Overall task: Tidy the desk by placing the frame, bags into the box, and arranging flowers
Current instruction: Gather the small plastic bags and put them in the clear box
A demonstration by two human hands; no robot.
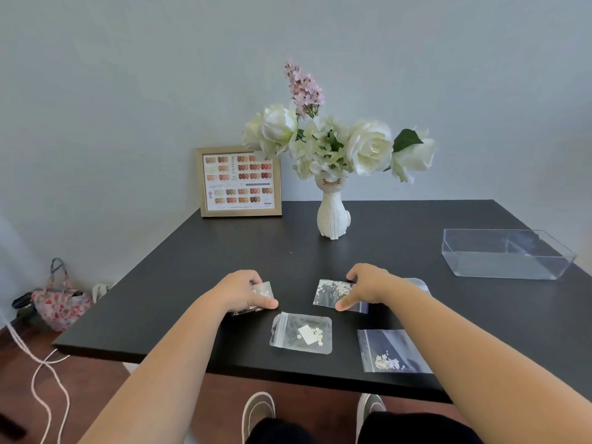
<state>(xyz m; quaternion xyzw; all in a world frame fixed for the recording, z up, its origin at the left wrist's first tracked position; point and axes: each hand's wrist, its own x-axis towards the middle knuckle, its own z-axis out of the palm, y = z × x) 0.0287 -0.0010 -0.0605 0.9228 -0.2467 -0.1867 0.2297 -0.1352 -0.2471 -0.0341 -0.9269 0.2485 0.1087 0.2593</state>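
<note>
Both arms outstretched; left hand (245,291) pinching small bag (264,291), right hand (368,288) pinching another bag (330,293).

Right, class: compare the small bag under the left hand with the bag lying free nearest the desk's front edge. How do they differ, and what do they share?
The bag under the left hand is gripped by the left hand and mostly covered; the free bag lies untouched, fully visible. The gripped bag sits farther from the front edge. Both are small clear bags holding pale bits, on the black desk.
</note>
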